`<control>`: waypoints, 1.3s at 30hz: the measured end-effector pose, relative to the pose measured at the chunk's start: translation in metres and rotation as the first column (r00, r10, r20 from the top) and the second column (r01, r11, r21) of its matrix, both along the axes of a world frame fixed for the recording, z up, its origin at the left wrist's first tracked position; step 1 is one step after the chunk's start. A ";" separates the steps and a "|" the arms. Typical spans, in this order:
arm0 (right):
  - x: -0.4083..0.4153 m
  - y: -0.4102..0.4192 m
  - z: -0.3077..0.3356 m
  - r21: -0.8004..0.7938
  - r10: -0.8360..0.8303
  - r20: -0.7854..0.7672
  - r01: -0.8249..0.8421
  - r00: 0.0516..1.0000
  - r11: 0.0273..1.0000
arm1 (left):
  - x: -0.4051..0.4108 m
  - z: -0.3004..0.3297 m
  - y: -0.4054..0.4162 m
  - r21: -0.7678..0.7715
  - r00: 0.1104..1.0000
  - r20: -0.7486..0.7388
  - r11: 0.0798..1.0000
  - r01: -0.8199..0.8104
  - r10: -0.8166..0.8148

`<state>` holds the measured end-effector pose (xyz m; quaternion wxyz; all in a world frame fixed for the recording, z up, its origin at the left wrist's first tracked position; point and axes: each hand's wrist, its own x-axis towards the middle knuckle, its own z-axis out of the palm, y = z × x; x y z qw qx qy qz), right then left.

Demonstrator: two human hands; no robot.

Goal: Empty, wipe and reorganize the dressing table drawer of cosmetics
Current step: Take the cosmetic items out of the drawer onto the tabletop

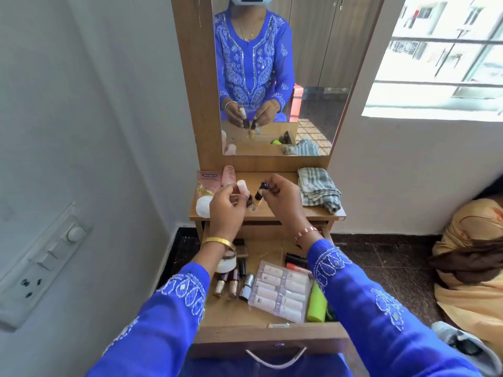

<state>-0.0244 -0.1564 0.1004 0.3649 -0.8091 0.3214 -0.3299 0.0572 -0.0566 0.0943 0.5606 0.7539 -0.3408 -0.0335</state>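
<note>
both grips pinching small bottles over the tabletop

right hand (283, 198) pinches a small dark-capped glass bottle (260, 191); left hand (227, 208) pinches a pale pink-capped bottle (243, 187). below, the open wooden drawer (272, 334) holds a clear plastic tray of pale tubes (281, 291), a green tube (317, 303) and nail polish bottles (227, 282). a grey checked cloth (318, 189) lies folded on the wooden tabletop (277, 213).

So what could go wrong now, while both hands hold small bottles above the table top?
1. The left hand grips several small items at once; one could slip and fall into the open drawer.
2. The right hand only pinches a dark bottle; it might drop on the table top.
</note>
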 end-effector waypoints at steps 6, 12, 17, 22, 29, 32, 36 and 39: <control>0.038 -0.037 0.026 -0.002 0.022 -0.073 -0.022 0.997 1.000 | 0.053 0.015 -0.047 0.131 0.997 0.077 0.991 -0.013 0.003; 0.071 -0.060 0.030 -0.024 0.061 -0.185 -0.066 0.981 0.998 | 0.082 0.024 -0.076 0.306 0.991 0.137 0.951 -0.040 -0.002; 0.091 -0.076 0.023 -0.042 0.045 -0.230 -0.056 0.972 0.998 | 0.097 0.021 -0.096 0.380 0.988 0.153 0.922 -0.070 0.012; 0.102 -0.085 0.018 -0.035 0.048 -0.235 -0.058 0.971 0.998 | 0.103 0.016 -0.111 0.385 0.993 0.119 0.922 -0.039 -0.008; 0.104 -0.085 0.018 -0.015 0.055 -0.243 -0.060 0.968 0.998 | 0.105 0.007 -0.115 0.367 0.990 0.143 0.928 -0.059 0.006; 0.102 -0.083 0.021 0.008 0.079 -0.250 -0.079 0.965 0.997 | 0.105 0.006 -0.114 0.339 0.992 0.127 0.939 -0.056 0.014; 0.098 -0.080 0.018 0.019 0.077 -0.249 -0.075 0.965 0.997 | 0.101 0.010 -0.110 0.307 0.993 0.111 0.950 -0.058 0.025; 0.090 -0.076 0.015 -0.034 0.025 -0.222 -0.034 0.975 0.999 | 0.093 0.014 -0.104 0.239 0.995 0.078 0.968 -0.071 0.054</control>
